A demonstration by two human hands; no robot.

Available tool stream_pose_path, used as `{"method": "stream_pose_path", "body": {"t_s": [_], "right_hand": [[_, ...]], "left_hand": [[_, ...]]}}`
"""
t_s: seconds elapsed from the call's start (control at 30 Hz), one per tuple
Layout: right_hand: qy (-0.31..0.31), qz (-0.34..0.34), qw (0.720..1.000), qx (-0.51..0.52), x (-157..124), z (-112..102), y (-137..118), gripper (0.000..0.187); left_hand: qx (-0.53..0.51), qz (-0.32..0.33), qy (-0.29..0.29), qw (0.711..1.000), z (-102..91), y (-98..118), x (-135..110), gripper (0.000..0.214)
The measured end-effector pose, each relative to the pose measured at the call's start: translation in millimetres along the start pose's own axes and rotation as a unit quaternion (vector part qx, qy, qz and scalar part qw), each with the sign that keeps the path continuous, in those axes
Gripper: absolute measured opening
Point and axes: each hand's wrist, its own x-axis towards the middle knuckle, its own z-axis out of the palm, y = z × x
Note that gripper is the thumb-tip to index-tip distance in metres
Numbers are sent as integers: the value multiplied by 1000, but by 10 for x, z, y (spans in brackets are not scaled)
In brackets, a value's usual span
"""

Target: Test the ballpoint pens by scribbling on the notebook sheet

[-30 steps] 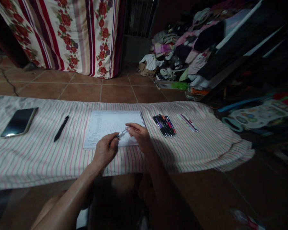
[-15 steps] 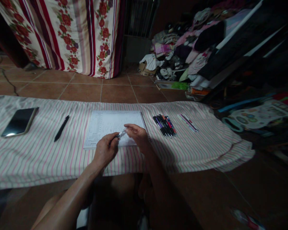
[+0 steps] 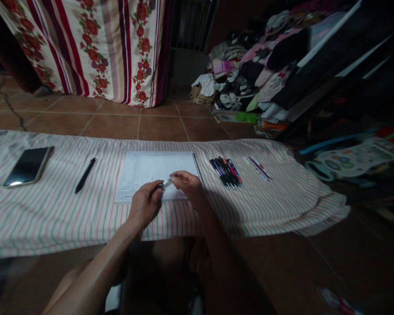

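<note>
Over a spiral notebook (image 3: 151, 164), my left hand (image 3: 145, 199) is closed around the dark end of a pen (image 3: 166, 181). The pen's pale end points up and right to my right hand (image 3: 188, 186), whose thumb and fingers pinch it. The notebook lies open to a page with faint writing and a printed left column; my hands hide its lower part. To the right of my right hand lies a row of several pens (image 3: 226, 172), mostly dark. Farther right are a few thin, light-coloured pens (image 3: 258, 168). A single black pen (image 3: 85, 176) rests left of the notebook.
A striped cloth (image 3: 276, 205) covers the low table. At its left end lies a phone (image 3: 28, 166). Beyond the tiled floor (image 3: 118, 126) hangs a flowered curtain (image 3: 111, 52). Piled clothes (image 3: 249, 74) and a small cardboard box (image 3: 200, 96) are at the back right.
The fingers of my right hand have curled in and closed on the pen's pale end. My left hand has barely moved. The things on the cloth lie as before.
</note>
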Motion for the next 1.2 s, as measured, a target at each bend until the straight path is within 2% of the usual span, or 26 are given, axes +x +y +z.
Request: {"method": "stream_pose_path", "body": {"t_s": [0.3, 0.57, 0.87, 1.2], "right_hand": [[-14, -6, 1000, 4, 26, -1, 49, 20], [-22, -18, 999, -36, -5, -10, 35, 19], [-3, -50, 990, -131, -24, 3, 41, 24], [23, -94, 961, -258, -78, 42, -36, 31]], "left_hand": [[27, 32, 7, 999, -25, -10, 8, 30], [49, 41, 1, 998, -42, 10, -1, 29], [68, 70, 2, 995, -54, 20, -16, 28], [105, 118, 7, 987, -54, 7, -20, 27]]}}
